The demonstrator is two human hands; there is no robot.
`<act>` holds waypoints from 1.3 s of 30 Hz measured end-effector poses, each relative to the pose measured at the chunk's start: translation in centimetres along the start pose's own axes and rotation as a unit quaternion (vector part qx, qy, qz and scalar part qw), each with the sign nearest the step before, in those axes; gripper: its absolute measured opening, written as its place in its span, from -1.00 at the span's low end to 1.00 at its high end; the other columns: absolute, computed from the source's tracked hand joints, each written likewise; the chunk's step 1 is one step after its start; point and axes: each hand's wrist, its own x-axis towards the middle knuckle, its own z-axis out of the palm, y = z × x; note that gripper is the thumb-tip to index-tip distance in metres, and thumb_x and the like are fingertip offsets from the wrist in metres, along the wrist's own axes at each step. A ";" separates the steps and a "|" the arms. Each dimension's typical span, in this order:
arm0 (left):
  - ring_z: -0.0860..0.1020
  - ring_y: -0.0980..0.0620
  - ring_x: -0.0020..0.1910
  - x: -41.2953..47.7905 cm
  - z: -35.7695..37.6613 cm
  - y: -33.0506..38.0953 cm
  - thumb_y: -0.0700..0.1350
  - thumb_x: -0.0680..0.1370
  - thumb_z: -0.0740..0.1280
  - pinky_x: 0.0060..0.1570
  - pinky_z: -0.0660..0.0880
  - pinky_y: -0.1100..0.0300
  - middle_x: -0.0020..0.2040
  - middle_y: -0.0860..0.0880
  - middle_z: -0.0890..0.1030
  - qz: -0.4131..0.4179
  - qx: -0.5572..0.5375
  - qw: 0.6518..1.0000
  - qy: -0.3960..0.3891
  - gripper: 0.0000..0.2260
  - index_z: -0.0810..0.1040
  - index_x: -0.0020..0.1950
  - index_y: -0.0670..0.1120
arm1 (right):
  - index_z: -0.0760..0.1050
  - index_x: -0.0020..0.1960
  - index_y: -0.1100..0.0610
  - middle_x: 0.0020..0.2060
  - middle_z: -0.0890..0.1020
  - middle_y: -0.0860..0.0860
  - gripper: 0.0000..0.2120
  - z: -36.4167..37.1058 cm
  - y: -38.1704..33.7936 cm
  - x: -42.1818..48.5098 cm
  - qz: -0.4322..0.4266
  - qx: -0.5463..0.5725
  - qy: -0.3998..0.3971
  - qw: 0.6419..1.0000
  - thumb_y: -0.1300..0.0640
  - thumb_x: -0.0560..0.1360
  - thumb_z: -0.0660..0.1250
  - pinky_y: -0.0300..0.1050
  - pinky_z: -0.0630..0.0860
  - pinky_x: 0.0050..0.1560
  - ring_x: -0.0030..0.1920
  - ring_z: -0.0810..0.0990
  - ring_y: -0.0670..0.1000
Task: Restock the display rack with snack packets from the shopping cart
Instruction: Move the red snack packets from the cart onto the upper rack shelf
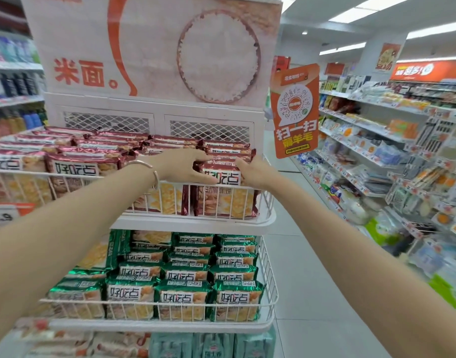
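Note:
A dark red snack packet (223,171) lies on top of the right-hand stack in the top basket of the white display rack (265,220). My left hand (185,166) holds its left end, thumb below and fingers over the top edge. Against the packet's right end lies my right hand (255,173), fingers curled round it. More red packets (97,151) fill the rest of the top basket. The shopping cart is not in view.
Green packets (185,275) fill the wire basket below, and pale teal packs (211,344) sit lower still. An orange QR sign (295,109) hangs off the rack's right side. A store shelf (376,156) lines the right of a tiled aisle (312,280).

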 end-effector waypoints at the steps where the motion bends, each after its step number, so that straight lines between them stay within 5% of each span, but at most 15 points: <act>1: 0.23 -0.02 0.56 0.4 0.7 -0.5 0.40 0.47 0.27 0.49 0.19 0.03 0.60 0.06 0.22 -0.003 -0.026 0.999 0.021 -0.21 0.19 0.61 0.09 | 0.43 0.17 0.23 0.11 0.59 0.11 -0.58 0.1 -0.5 0.3 0.012 -0.001 -0.014 1.000 -0.12 0.61 0.12 0.01 0.59 0.04 -0.01 0.61 0.08; 3: 0.26 -0.03 0.54 0.3 0.8 -0.8 0.34 0.48 0.32 0.48 0.24 0.01 0.59 0.03 0.26 -0.003 -0.057 0.998 0.042 -0.23 0.21 0.60 0.07 | 0.41 -0.11 0.13 0.03 0.52 0.14 -0.79 0.2 -1.4 0.3 0.020 0.016 -0.048 0.999 0.12 0.66 0.11 0.00 0.61 -0.03 -0.10 0.56 0.09; 5: 0.27 -0.04 0.53 0.5 0.8 -1.0 0.36 0.45 0.32 0.48 0.27 -0.01 0.59 0.03 0.26 -0.007 -0.081 0.996 0.027 -0.20 0.21 0.60 0.07 | 0.39 -0.09 0.12 -0.02 0.57 0.08 -0.82 -0.1 -1.3 0.2 0.055 0.056 -0.072 0.994 0.13 0.67 0.12 0.20 0.58 0.17 -0.07 0.57 0.09; 8: 0.18 -0.03 0.57 0.7 0.3 -1.0 0.38 0.45 0.32 0.53 0.17 -0.02 0.63 0.05 0.14 -0.003 -0.096 0.995 -0.014 -0.14 0.10 0.64 0.06 | 0.45 0.04 0.14 -0.10 0.70 0.05 -0.79 -1.7 -1.4 -0.7 0.094 0.187 -0.141 0.968 0.01 0.68 0.15 0.03 0.61 0.12 -0.04 0.66 0.04; 12: 0.09 -0.01 0.61 0.7 0.2 -0.4 0.51 0.37 0.10 0.57 0.07 -0.02 0.65 0.06 0.04 -0.008 -0.046 0.998 -0.037 -0.05 0.04 0.65 0.05 | 0.35 0.43 0.09 0.32 0.56 0.09 -0.37 -2.2 -1.9 0.8 0.125 0.116 -0.101 0.980 -0.34 0.60 0.03 0.16 0.47 0.31 0.31 0.53 0.16; 14: 0.11 -0.01 0.60 0.8 0.4 -0.5 0.52 0.36 0.05 0.56 0.09 -0.04 0.64 0.05 0.09 -0.005 -0.028 0.999 -0.017 -0.05 0.08 0.64 0.04 | 0.36 0.43 0.09 0.39 0.48 0.11 -0.33 -1.9 -2.0 2.1 0.110 0.077 -0.048 0.990 -0.37 0.59 -0.04 0.18 0.40 0.36 0.36 0.47 0.17; 19: 0.12 -0.01 0.60 1.0 0.8 -0.7 0.48 0.45 0.11 0.55 0.08 -0.12 0.63 0.06 0.11 -0.001 -0.015 1.000 -0.001 -0.15 0.10 0.63 0.07 | 0.47 -0.04 0.12 -0.17 0.71 0.05 -0.47 -1.0 -0.6 4.8 0.138 0.216 -0.050 0.965 -0.34 0.59 0.07 -0.06 0.56 0.15 -0.12 0.69 0.02; 24: 0.19 -0.06 0.57 1.5 1.2 -1.0 0.44 0.50 0.18 0.52 0.15 -0.16 0.62 0.02 0.15 -0.007 -0.035 0.999 0.011 -0.23 0.16 0.61 0.10 | 0.49 0.25 0.16 0.19 0.66 0.13 -0.27 -1.8 1.1 5.1 0.147 0.254 -0.104 0.950 -0.46 0.49 0.13 0.09 0.43 0.38 0.21 0.64 0.11; 27: 0.14 -0.05 0.59 1.8 1.3 -1.2 0.45 0.50 0.17 0.53 0.10 -0.15 0.63 0.03 0.11 -0.009 -0.026 1.000 0.014 -0.21 0.13 0.62 0.09 | 0.29 0.48 0.12 0.42 0.47 0.16 -0.13 -3.0 0.1 3.4 0.173 0.216 -0.156 0.948 -0.51 0.44 0.13 0.31 0.34 0.41 0.39 0.47 0.22; 32: 0.20 -0.06 0.57 2.0 1.2 -0.9 0.36 0.50 0.29 0.50 0.18 -0.09 0.62 -0.01 0.16 -0.027 -0.065 0.997 0.008 -0.19 0.12 0.63 0.02 | 0.46 0.15 0.13 -0.10 0.70 0.07 -0.39 -2.0 -1.4 1.5 0.154 0.151 -0.223 0.951 -0.39 0.57 0.03 0.17 0.48 0.31 -0.14 0.67 0.04; 35: 0.13 -0.07 0.60 2.1 0.8 -1.0 0.34 0.51 0.30 0.52 0.12 -0.09 0.64 -0.02 0.10 -0.033 -0.071 0.997 -0.006 -0.16 0.05 0.64 0.00 | 0.39 0.38 0.15 0.26 0.59 0.16 -0.24 -2.9 -2.1 1.4 0.181 0.142 -0.233 0.945 -0.45 0.53 -0.01 0.25 0.43 0.35 0.25 0.58 0.20; 37: 0.11 -0.06 0.60 2.0 0.6 -1.2 0.34 0.51 0.29 0.53 0.11 -0.09 0.64 -0.01 0.08 -0.032 -0.072 0.997 -0.014 -0.16 0.05 0.64 0.00 | 0.15 0.57 0.10 0.53 0.27 0.19 -0.19 -3.3 -2.7 2.7 0.186 0.110 -0.132 0.967 -0.45 0.55 -0.08 0.32 0.32 0.42 0.48 0.30 0.30; 39: 0.11 -0.05 0.60 1.9 0.7 -1.3 0.35 0.52 0.29 0.54 0.11 -0.09 0.64 -0.01 0.09 -0.031 -0.072 0.997 -0.014 -0.17 0.06 0.64 0.01 | 0.06 0.60 0.09 0.56 0.20 0.17 -0.20 -2.8 -2.6 4.7 0.146 0.128 -0.063 0.979 -0.43 0.57 -0.13 0.31 0.22 0.48 0.53 0.20 0.27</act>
